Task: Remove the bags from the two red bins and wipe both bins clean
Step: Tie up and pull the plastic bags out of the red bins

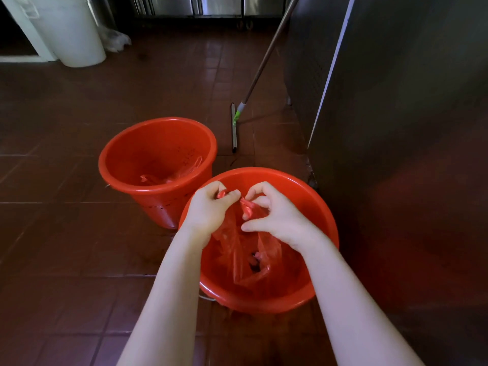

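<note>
- Near bin [327,228]: red plastic, upright on the tiled floor [66,212], right below the camera.
- Near bag [245,257]: thin red plastic, inside the near bin. Body is crumpled & sags toward the bin's bottom; top is drawn up to abt rim level at the bin's far side. Something dark shows thru the folds low down, can't tell what.
- L hand [211,210]: over the near bin's far-left rim. Fingers [233,194] are curled tight, pinching one twisted handle of the near bag betw thumb & fingertips.
- R hand [276,216]: over the near bin's far-middle, just beside the L hand; no contact betw the two hands that I can see. Fingers are curled round the bag's other handle strip, thumb stretched out below, pointing twd the L hand.
- Both forearms are bare & reach in across the near bin's near rim.
- Far bin [124,146]: same red, upright, just beyond the near bin & to its left. Walls touching or a hair apart, can't tell.
- Far bag [169,178]: red, lies crumpled at the far bin's bottom, one handle loop up against the wall.
- Squeegee [234,128]: beyond the near bin, blade on the floor, long handle leaning up & away.
- Steel cabinet [396,128]: close on the near bin's right.
- White bin [76,35]: well beyond the near bin, far left.
</note>
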Available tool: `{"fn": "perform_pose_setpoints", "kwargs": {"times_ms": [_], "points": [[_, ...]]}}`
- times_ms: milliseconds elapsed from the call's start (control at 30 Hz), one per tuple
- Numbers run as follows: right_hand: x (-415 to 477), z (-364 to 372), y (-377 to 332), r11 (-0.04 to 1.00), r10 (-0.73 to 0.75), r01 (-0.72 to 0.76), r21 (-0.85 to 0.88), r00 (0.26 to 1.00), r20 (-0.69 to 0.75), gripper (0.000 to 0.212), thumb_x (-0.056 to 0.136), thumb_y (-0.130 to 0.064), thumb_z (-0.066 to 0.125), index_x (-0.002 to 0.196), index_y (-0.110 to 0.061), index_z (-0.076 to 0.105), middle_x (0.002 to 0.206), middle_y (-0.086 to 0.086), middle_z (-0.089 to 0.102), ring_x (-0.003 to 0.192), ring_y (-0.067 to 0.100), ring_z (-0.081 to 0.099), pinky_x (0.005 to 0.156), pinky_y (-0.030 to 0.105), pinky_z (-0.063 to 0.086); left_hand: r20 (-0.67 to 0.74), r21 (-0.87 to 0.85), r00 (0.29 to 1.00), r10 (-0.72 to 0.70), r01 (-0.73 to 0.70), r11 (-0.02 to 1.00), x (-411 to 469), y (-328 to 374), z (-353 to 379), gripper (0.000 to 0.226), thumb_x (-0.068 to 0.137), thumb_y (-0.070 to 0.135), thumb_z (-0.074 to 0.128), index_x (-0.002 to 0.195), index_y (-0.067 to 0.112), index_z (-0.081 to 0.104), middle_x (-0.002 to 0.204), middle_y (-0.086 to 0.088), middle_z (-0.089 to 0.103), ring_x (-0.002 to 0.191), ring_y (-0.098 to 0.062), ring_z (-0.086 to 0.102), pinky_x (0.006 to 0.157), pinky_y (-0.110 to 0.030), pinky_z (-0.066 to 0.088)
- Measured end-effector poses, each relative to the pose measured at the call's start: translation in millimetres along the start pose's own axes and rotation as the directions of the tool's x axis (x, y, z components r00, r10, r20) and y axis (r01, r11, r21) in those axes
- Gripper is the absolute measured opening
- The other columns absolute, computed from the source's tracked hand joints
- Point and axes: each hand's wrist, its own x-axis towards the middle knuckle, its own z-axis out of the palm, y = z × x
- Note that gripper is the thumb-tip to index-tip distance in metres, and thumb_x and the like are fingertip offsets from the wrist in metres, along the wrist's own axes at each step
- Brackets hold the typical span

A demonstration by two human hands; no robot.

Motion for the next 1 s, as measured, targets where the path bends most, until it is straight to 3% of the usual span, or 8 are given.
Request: {"fn": "perform_pose_setpoints", "kwargs": {"times_ms": [233, 367, 500, 567, 633, 733, 867, 1000], "points": [[9.3, 6.0, 5.6, 0.978, -0.204, 0.172, -0.12, 0.91, -0.36, 0.004, 0.083, -0.03, 0.074, 0.086, -0.028, 0.073, 0.084, -0.018, 0.07, 0.088, -0.004, 0.063, 0.075, 0.008, 0.045, 0.043, -0.129, 0.996, -0.079, 0.084, 0.988, -5.0, 5.7, -5.7, 0.033, 0.092, 0.027, 0.066, 0.088, -0.005, 0.06, 0.081, -0.006, 0.074, 0.08, -0.032, 0.069, 0.08, -0.044, 0.056], [7.4, 3.0, 8.4, 0.969, -0.05, 0.121, 0.214, 0.949, -0.31, 0.013, 0.091, -0.037, 0.063, 0.086, -0.027, 0.07, 0.104, -0.017, 0.072, 0.11, 0.007, 0.062, 0.096, 0.028, 0.045, 0.042, -0.101, 0.993, -0.108, 0.112, 0.989, -4.0, 3.3, -5.6, 0.036, 0.088, 0.039, 0.068, 0.084, 0.004, 0.063, 0.086, -0.016, 0.072, 0.08, -0.031, 0.07, 0.079, -0.043, 0.058], [2.4, -5.5, 17.4, 0.609, 0.061, 0.133, 0.782, 0.975, -0.213, 0.016, 0.094, -0.018, 0.06, 0.081, -0.012, 0.067, 0.096, 0.014, 0.073, 0.104, 0.029, 0.069, 0.094, 0.042, 0.05, -0.079, -0.005, 0.984, -0.157, 0.157, 0.988, 3.7, -14.0, -10.0, 0.031, 0.087, 0.036, 0.071, 0.071, 0.012, 0.058, 0.072, -0.012, 0.065, 0.063, -0.023, 0.06, 0.064, -0.034, 0.052], [-0.5, -15.7, 28.8, 0.376, 0.249, 0.129, 0.918, 0.94, -0.234, 0.012, 0.094, -0.011, 0.058, 0.083, -0.007, 0.061, 0.074, 0.013, 0.065, 0.081, 0.027, 0.07, 0.081, 0.045, 0.057, -0.167, 0.049, 0.972, -0.167, 0.178, 0.983, 7.3, -26.2, -20.4, 0.032, 0.087, 0.033, 0.071, 0.067, 0.014, 0.057, 0.071, -0.005, 0.067, 0.058, -0.016, 0.055, 0.06, -0.029, 0.045], [-0.9, -21.6, 41.0, 0.306, 0.409, 0.12, 0.945, 0.879, -0.244, 0.007, 0.096, -0.009, 0.056, 0.089, -0.006, 0.055, 0.062, 0.008, 0.057, 0.061, 0.021, 0.062, 0.069, 0.044, 0.059, -0.211, 0.026, 0.958, -0.197, 0.207, 0.978, 9.5, -36.7, -28.6, 0.029, 0.088, 0.032, 0.07, 0.069, 0.013, 0.058, 0.071, -0.003, 0.07, 0.063, -0.015, 0.06, 0.064, -0.03, 0.049], [4.8, -22.0, 44.3, 0.432, 0.402, 0.092, 0.897, 0.871, -0.283, 0.019, 0.098, -0.015, 0.053, 0.079, -0.015, 0.054, 0.059, 0.002, 0.048, 0.052, 0.014, 0.048, 0.069, 0.037, 0.053, -0.149, -0.255, 0.956, -0.254, 0.211, 0.944, 12.0, -37.0, -27.6, 0.028, 0.089, 0.026, 0.069, 0.068, 0.015, 0.055, 0.071, -0.003, 0.066, 0.07, -0.016, 0.062, 0.072, -0.03, 0.055], [9.0, -10.7, 14.8, 0.779, 0.079, 0.088, 0.621, 0.969, -0.236, 0.028, 0.094, -0.027, 0.059, 0.066, -0.024, 0.057, 0.062, -0.001, 0.048, 0.054, 0.012, 0.042, 0.065, 0.034, 0.042, 0.13, -0.604, 0.989, -0.074, 0.138, 0.785, 8.4, -11.2, -17.5, 0.028, 0.089, 0.026, 0.067, 0.068, 0.015, 0.053, 0.064, 0.0, 0.054, 0.062, -0.009, 0.053, 0.059, -0.02, 0.045], [9.7, -5.3, -5.3, 0.994, -0.092, 0.098, 0.038, 0.987, -0.129, 0.024, 0.089, -0.033, 0.064, 0.074, -0.017, 0.056, 0.059, -0.005, 0.054, 0.053, 0.01, 0.05, 0.056, 0.029, 0.044, 0.217, -0.334, 0.964, 0.153, -0.074, 0.94, 2.8, -11.5, -20.5, 0.03, 0.085, 0.029, 0.073, 0.071, 0.014, 0.051, 0.061, 0.005, 0.05, 0.053, -0.008, 0.043, 0.047, -0.019, 0.033]]}}
